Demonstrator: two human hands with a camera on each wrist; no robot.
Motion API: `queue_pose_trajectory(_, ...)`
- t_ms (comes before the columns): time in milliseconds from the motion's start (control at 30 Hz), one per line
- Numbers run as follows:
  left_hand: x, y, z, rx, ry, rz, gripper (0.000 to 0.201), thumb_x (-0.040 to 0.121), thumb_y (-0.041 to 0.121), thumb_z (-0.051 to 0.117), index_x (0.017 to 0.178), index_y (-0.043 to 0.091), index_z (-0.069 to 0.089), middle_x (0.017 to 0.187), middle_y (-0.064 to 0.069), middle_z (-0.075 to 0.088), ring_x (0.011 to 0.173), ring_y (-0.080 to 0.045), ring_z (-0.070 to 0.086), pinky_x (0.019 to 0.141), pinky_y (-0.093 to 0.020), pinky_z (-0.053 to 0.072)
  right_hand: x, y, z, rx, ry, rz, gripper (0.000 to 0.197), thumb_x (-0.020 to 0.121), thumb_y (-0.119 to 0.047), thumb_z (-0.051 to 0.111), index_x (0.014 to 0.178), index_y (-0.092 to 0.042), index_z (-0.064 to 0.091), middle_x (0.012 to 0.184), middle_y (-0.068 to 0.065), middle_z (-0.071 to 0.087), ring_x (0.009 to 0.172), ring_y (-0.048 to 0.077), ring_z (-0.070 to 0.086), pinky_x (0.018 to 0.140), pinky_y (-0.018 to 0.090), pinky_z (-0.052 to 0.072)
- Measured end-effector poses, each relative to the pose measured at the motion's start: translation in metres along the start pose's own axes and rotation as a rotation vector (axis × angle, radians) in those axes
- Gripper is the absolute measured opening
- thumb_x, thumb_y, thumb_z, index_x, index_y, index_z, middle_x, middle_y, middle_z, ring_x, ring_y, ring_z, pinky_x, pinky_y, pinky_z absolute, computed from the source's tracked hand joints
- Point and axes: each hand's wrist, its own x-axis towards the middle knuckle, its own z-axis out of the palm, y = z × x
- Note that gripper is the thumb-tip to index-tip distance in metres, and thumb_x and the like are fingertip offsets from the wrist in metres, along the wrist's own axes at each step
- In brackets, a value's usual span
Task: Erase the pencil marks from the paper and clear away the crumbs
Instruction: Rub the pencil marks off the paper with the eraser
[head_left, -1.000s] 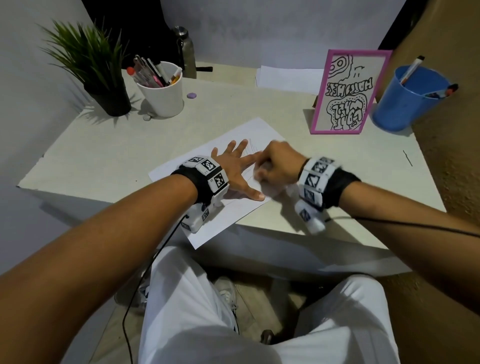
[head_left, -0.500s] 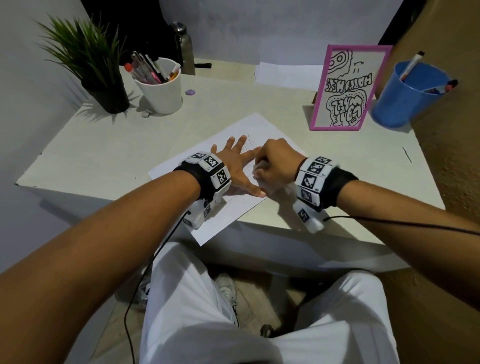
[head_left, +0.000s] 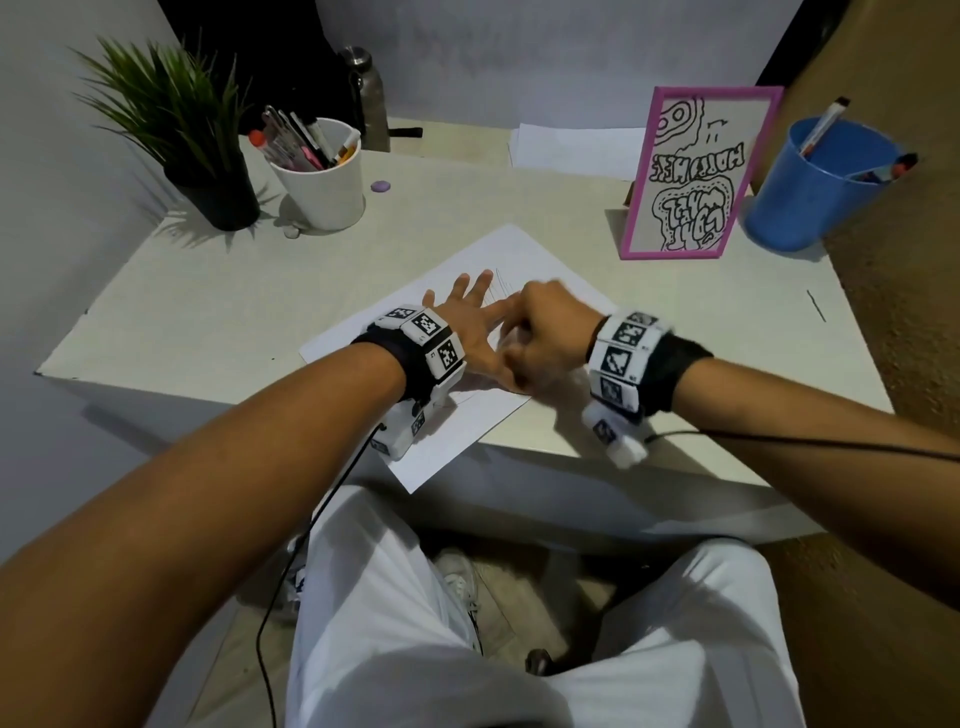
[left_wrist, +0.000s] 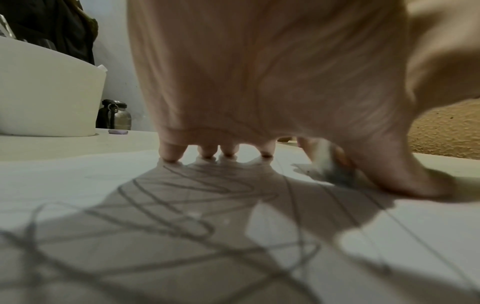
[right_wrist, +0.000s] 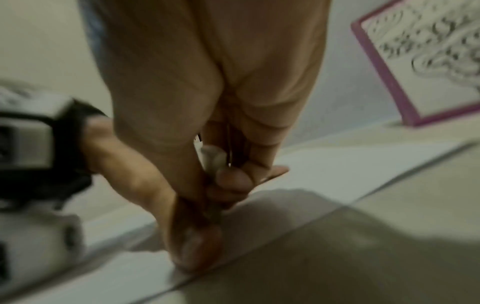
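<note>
A white sheet of paper (head_left: 457, 415) lies slanted on the desk, its near corner hanging over the front edge. Grey pencil scribbles (left_wrist: 168, 205) cross the sheet under and in front of my left hand (head_left: 467, 322), which presses flat on the paper with fingers spread. Right beside its thumb, my right hand (head_left: 550, 332) is curled into a fist and blurred by motion. It pinches a white eraser (right_wrist: 211, 158), whose smudged grey tip (left_wrist: 330, 170) touches the paper. No crumbs can be made out.
At the back left stand a potted plant (head_left: 208, 156), a white cup of pens (head_left: 322, 176) and a metal bottle (head_left: 371, 98). A pink-framed drawing (head_left: 691, 176) and a blue cup (head_left: 815, 187) stand back right. A spare sheet (head_left: 571, 148) lies behind.
My right hand has shifted slightly back and forth beside the left thumb with the eraser on the paper. My left hand has stayed flat on the sheet.
</note>
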Motion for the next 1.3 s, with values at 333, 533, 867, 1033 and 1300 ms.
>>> queue_pose_trajectory(333, 0.000, 0.000, 0.003, -0.005, 0.000, -0.016, 0.137, 0.043, 0.095, 0.058, 0.148, 0.046, -0.017, 0.160, -0.001, -0.024, 0.148, -0.029, -0.018, 0.113, -0.063, -0.004, 0.004, -0.005, 0.000, 0.058, -0.021, 0.019, 0.016, 0.074, -0.023, 0.071, 0.078, -0.010, 0.077, 0.068, 0.002, 0.072, 0.062, 0.014, 0.066, 0.062, 0.029, 0.058)
queue_pose_trajectory(533, 0.000, 0.001, 0.003, -0.027, -0.006, -0.031, 0.147, 0.035, 0.100, 0.052, 0.148, 0.041, -0.020, 0.160, 0.002, -0.024, 0.148, -0.026, -0.018, 0.114, -0.060, -0.005, 0.020, -0.005, -0.001, 0.044, 0.132, 0.107, 0.012, 0.074, -0.017, 0.070, 0.073, -0.007, 0.076, 0.065, 0.006, 0.069, 0.060, 0.017, 0.065, 0.059, 0.027, 0.053)
queue_pose_trajectory(867, 0.002, -0.003, 0.004, -0.043, 0.003, -0.022, 0.144, 0.041, 0.095, 0.058, 0.150, 0.039, -0.018, 0.160, 0.003, -0.025, 0.148, -0.026, -0.020, 0.114, -0.062, -0.006, 0.007, -0.006, 0.002, 0.039, 0.011, -0.009, 0.012, 0.073, -0.019, 0.069, 0.065, -0.011, 0.073, 0.054, -0.006, 0.064, 0.049, 0.005, 0.059, 0.054, 0.026, 0.050)
queue_pose_trajectory(1033, 0.001, 0.000, 0.003, -0.049, -0.025, -0.036, 0.149, 0.032, 0.101, 0.049, 0.149, 0.041, -0.020, 0.159, 0.005, -0.028, 0.147, -0.025, -0.021, 0.113, -0.060, -0.007, 0.023, 0.012, -0.010, 0.102, 0.207, 0.139, 0.013, 0.071, -0.023, 0.077, 0.074, -0.010, 0.078, 0.067, -0.001, 0.071, 0.061, 0.014, 0.065, 0.059, 0.023, 0.052)
queue_pose_trajectory(1300, 0.002, 0.000, 0.004, -0.042, -0.018, -0.037, 0.149, 0.032, 0.102, 0.047, 0.149, 0.040, -0.020, 0.158, 0.005, -0.028, 0.147, -0.025, -0.021, 0.114, -0.060, -0.007, 0.017, 0.018, -0.013, 0.105, 0.216, 0.135, 0.013, 0.075, -0.018, 0.076, 0.080, -0.007, 0.080, 0.076, 0.005, 0.076, 0.069, 0.014, 0.070, 0.061, 0.025, 0.053)
